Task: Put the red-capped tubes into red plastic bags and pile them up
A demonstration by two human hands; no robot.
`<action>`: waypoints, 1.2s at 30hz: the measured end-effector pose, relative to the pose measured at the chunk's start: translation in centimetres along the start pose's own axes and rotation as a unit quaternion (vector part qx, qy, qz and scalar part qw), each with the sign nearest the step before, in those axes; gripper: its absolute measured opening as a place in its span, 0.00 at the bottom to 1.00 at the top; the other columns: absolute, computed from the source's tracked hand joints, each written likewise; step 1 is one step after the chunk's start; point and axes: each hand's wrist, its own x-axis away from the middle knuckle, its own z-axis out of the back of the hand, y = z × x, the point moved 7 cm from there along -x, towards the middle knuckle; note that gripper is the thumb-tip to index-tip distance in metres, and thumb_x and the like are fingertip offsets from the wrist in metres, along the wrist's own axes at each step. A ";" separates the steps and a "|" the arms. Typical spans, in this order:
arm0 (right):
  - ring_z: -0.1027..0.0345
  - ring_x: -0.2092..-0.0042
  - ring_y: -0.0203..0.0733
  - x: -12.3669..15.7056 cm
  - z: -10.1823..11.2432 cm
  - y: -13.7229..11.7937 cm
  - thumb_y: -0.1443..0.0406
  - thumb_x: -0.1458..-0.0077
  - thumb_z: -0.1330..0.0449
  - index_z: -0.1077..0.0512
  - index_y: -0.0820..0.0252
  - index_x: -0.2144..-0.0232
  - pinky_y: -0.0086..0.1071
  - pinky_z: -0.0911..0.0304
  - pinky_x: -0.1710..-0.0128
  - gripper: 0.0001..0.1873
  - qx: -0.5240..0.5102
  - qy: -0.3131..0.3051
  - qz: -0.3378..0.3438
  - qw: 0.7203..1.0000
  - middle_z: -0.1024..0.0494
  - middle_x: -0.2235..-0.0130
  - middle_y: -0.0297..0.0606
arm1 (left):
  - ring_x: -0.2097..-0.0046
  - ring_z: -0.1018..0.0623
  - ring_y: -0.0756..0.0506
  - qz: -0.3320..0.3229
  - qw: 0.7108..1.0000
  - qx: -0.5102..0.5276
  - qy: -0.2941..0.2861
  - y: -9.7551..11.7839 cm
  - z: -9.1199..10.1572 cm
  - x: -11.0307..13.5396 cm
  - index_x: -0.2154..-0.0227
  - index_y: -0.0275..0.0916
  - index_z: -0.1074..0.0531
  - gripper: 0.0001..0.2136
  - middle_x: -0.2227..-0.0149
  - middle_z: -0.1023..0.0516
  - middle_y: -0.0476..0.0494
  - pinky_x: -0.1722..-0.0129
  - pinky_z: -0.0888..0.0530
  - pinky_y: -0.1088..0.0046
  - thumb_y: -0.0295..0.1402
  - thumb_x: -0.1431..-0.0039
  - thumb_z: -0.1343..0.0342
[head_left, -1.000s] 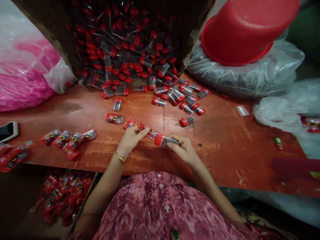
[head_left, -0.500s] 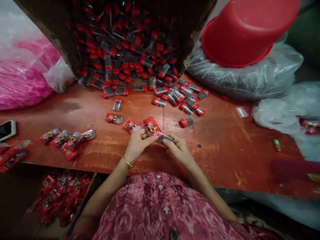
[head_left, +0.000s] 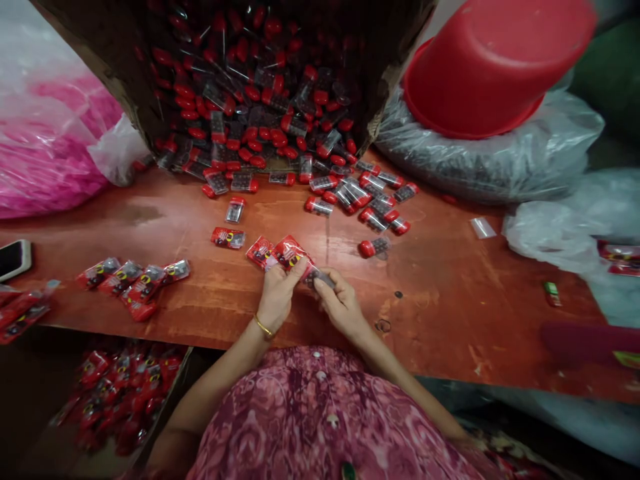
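Observation:
My left hand (head_left: 279,293) is closed on a red printed plastic packet (head_left: 290,251), thumb on top. In my right hand (head_left: 343,303), pinched between thumb and fingers, is a small dark, see-through case (head_left: 325,277) that meets the packet's lower right end; how far it sits inside I cannot tell. Another red packet (head_left: 261,252) lies just beyond my left hand. Up and left of it are a filled packet (head_left: 228,237) and a loose clear case with a red cap (head_left: 235,209). One more red-capped case (head_left: 373,247) lies beyond my right hand.
A tipped cardboard box (head_left: 400,80) spills many red-capped cases onto the wooden table (head_left: 450,300). Filled packets (head_left: 145,283) and a phone (head_left: 15,260) lie left; more packets (head_left: 125,393) fill a box below. A red bucket (head_left: 480,73) rests on a plastic bag (head_left: 500,167).
Both hands have shifted slightly left with the packet and case. My left thumb now lies further up over the packet, and the case is closer against it.

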 end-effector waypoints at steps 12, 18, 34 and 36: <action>0.50 0.84 0.27 -1.0 -0.9 0.1 0.51 0.46 0.46 0.37 0.57 0.70 0.23 0.47 0.85 0.15 -0.044 -0.056 -0.049 0.996 0.41 0.79 0.24 | 0.70 0.25 0.50 0.026 1.000 0.008 0.016 0.2 -0.1 -0.1 0.75 0.35 0.28 0.13 0.75 0.24 0.50 0.66 0.30 0.75 0.32 0.66 0.33; 0.46 0.83 0.27 -1.0 -0.9 -0.2 0.49 0.50 0.43 0.37 0.55 0.63 0.25 0.41 0.82 0.19 -0.105 -0.042 -0.066 0.991 0.37 0.77 0.24 | 0.71 0.24 0.48 0.050 0.997 -0.042 -0.050 1.1 -0.9 -0.6 0.75 0.35 0.27 0.09 0.75 0.23 0.48 0.71 0.29 0.74 0.30 0.63 0.36; 0.43 0.78 0.33 -3.2 0.3 -1.6 0.48 0.54 0.40 0.35 0.58 0.79 0.28 0.45 0.75 0.20 0.240 0.057 0.083 0.965 0.34 0.81 0.30 | 0.60 0.22 0.46 0.084 0.995 0.051 -0.015 0.5 3.1 0.8 0.70 0.39 0.26 0.14 0.66 0.20 0.45 0.58 0.27 0.69 0.40 0.59 0.35; 0.37 0.70 0.39 -3.6 2.8 -2.5 0.50 0.48 0.45 0.31 0.60 0.69 0.33 0.41 0.67 0.19 0.377 0.106 0.099 0.915 0.28 0.72 0.38 | 0.58 0.22 0.48 0.003 0.996 0.063 0.061 2.6 7.1 0.1 0.71 0.42 0.27 0.12 0.65 0.20 0.48 0.57 0.27 0.72 0.45 0.52 0.41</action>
